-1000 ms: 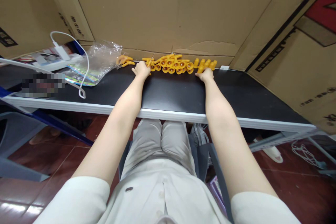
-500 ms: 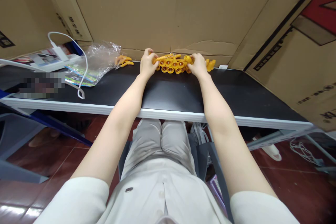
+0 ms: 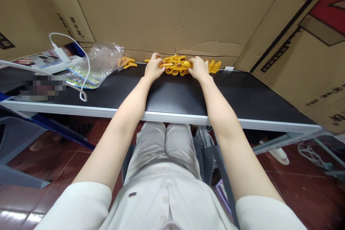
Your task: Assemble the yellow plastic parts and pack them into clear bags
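- While both arms stretch across the black table [image 3: 172, 97], the heap of yellow pieces [image 3: 175, 67] lies at its far edge, against the cardboard wall [image 3: 161, 14].
- At the heap's left end, the left hand [image 3: 153, 69] clasps it with curled fingers.
- At the other end, the right hand [image 3: 198, 69] clasps it likewise, fingers bent over the pieces.
- More yellow bits [image 3: 214, 65] lie just right of that hand; a clear bag [image 3: 101, 61] and a white cable [image 3: 87, 68] sit further left.
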The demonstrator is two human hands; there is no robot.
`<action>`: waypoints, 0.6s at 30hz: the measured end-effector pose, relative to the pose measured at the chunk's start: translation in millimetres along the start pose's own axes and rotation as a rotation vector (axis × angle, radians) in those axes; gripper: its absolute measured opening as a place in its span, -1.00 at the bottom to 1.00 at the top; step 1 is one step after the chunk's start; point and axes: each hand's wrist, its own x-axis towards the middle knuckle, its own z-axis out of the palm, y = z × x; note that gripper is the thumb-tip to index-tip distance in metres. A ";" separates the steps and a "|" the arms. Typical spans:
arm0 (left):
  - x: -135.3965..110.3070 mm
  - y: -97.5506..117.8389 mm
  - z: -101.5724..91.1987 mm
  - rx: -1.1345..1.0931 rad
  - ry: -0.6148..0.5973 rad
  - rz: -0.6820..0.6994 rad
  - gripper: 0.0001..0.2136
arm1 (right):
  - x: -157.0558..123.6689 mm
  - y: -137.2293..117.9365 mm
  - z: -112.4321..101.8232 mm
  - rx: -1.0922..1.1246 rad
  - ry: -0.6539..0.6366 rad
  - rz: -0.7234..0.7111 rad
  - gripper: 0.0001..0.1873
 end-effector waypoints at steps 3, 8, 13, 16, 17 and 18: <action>3.0 -5.6 5.0 -0.074 0.034 0.058 -0.80 | 1.5 1.5 2.5 -0.027 0.005 -0.023 -0.56; 4.0 -9.3 8.3 -0.087 0.031 0.074 -0.74 | 1.4 2.2 5.3 -0.063 0.037 0.005 -0.58; 11.3 -17.4 15.7 -0.037 0.026 0.135 -0.81 | -1.2 -6.1 4.8 -0.012 0.039 -0.073 -0.54; 14.3 -16.9 17.9 -0.011 0.027 0.152 -0.82 | 0.2 -10.6 5.5 0.041 0.043 -0.172 -0.51; 14.0 -15.2 17.4 -0.003 0.023 0.140 -0.80 | 1.2 -10.7 6.1 0.056 0.047 -0.193 -0.50; 13.2 -12.8 16.4 0.004 0.014 0.124 -0.77 | 2.4 -10.1 7.0 0.072 0.053 -0.209 -0.50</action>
